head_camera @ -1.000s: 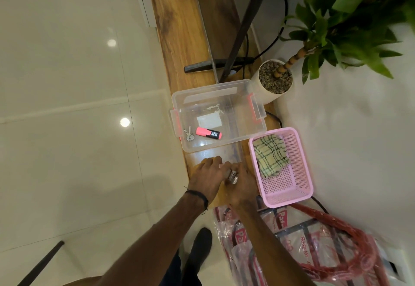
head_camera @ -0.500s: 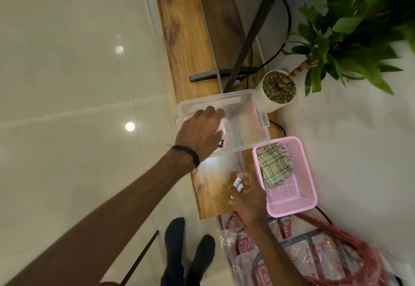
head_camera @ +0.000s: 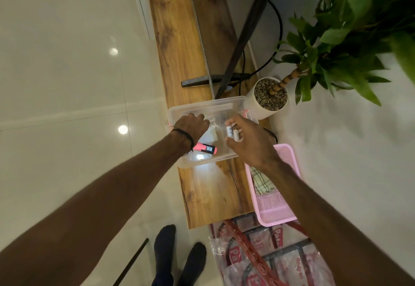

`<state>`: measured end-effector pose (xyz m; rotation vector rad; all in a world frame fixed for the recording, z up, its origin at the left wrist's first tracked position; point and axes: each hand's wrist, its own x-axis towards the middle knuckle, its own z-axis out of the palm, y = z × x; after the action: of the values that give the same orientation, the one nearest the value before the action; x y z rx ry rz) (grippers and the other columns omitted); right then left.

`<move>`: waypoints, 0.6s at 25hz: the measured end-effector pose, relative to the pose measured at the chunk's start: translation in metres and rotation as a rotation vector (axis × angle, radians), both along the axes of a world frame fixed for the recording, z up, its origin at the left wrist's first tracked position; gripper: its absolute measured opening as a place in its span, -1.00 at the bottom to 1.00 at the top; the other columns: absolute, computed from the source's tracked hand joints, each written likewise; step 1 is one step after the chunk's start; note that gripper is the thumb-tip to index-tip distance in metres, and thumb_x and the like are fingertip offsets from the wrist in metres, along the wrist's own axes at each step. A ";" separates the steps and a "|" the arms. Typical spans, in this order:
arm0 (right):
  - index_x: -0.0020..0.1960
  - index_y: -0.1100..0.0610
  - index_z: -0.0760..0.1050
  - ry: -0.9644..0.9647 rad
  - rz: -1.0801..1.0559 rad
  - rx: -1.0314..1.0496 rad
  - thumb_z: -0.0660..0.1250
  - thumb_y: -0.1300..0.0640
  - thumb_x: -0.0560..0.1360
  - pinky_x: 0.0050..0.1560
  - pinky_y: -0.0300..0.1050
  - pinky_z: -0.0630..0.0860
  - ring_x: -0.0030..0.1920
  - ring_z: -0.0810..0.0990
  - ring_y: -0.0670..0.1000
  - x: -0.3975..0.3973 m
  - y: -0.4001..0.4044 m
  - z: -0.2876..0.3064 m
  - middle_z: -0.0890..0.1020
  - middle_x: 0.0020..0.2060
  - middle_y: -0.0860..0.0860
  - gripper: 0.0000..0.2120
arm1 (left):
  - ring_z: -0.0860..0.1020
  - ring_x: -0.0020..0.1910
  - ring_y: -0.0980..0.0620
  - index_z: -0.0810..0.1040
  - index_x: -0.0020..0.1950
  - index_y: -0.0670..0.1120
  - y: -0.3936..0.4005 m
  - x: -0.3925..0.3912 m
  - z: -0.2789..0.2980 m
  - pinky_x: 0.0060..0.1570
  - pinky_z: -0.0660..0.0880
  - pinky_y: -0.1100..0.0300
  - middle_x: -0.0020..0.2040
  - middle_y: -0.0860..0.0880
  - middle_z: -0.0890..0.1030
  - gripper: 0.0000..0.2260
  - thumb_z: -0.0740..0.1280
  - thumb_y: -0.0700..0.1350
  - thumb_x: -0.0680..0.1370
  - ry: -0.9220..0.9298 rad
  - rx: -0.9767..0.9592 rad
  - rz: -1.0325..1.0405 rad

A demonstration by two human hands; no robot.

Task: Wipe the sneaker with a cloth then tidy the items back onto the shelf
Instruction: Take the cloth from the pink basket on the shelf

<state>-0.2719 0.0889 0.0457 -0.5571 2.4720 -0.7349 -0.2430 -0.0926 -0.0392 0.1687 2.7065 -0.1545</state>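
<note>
The right hand (head_camera: 251, 141) is clamped on two small white cylinders (head_camera: 232, 133) over the clear plastic bin (head_camera: 203, 163); the left hand (head_camera: 193, 126) curls inside it, grip unclear. A checked cloth (head_camera: 261, 183) lies in the pink mesh basket (head_camera: 277, 216) beside the wood-grain shelf (head_camera: 211, 191).

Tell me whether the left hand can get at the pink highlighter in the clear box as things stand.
Probably yes. The left hand is already inside the open clear box, and the pink highlighter lies uncovered just beside its wrist. The right hand, holding small white cylinders, is off to the side.
</note>
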 end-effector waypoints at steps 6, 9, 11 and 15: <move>0.28 0.05 0.45 -0.048 0.322 0.302 0.48 0.13 0.48 0.08 -0.07 0.54 0.16 0.56 0.08 -0.026 -0.027 -0.034 0.54 0.30 0.06 -0.59 | 0.56 0.17 -0.15 0.39 0.46 -0.14 -0.006 0.000 0.000 0.09 0.55 0.00 0.26 -0.15 0.52 -0.59 0.36 -0.19 0.62 -0.031 0.085 -0.001; 0.32 0.05 0.43 -0.067 0.392 0.404 0.50 0.07 0.47 0.15 -0.06 0.50 0.18 0.56 0.09 -0.025 -0.032 -0.047 0.53 0.31 0.07 -0.52 | 0.55 0.19 -0.15 0.41 0.45 -0.14 -0.010 0.006 0.019 0.11 0.56 0.01 0.29 -0.15 0.53 -0.62 0.31 -0.28 0.63 0.112 0.210 0.048; 0.34 0.04 0.41 -0.058 0.434 0.477 0.51 0.04 0.46 0.16 -0.06 0.50 0.16 0.56 0.09 -0.023 -0.035 -0.058 0.54 0.28 0.08 -0.49 | 0.57 0.17 -0.16 0.51 0.36 -0.16 -0.011 0.020 0.032 0.10 0.58 -0.01 0.24 -0.17 0.59 -0.66 0.36 -0.31 0.59 0.317 0.329 0.105; 0.35 0.04 0.40 -0.007 0.487 0.502 0.50 0.03 0.46 0.11 -0.07 0.46 0.14 0.57 0.11 -0.020 -0.046 -0.068 0.54 0.25 0.09 -0.48 | 0.57 0.19 -0.23 0.63 0.19 -0.19 -0.014 0.048 0.043 0.16 0.56 -0.09 0.19 -0.20 0.63 -0.74 0.49 -0.24 0.51 0.661 0.516 0.288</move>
<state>-0.2916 0.0433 -0.0218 -0.8964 2.2502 0.0736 -0.1952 -0.1069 0.0041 -0.1581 3.3233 0.6953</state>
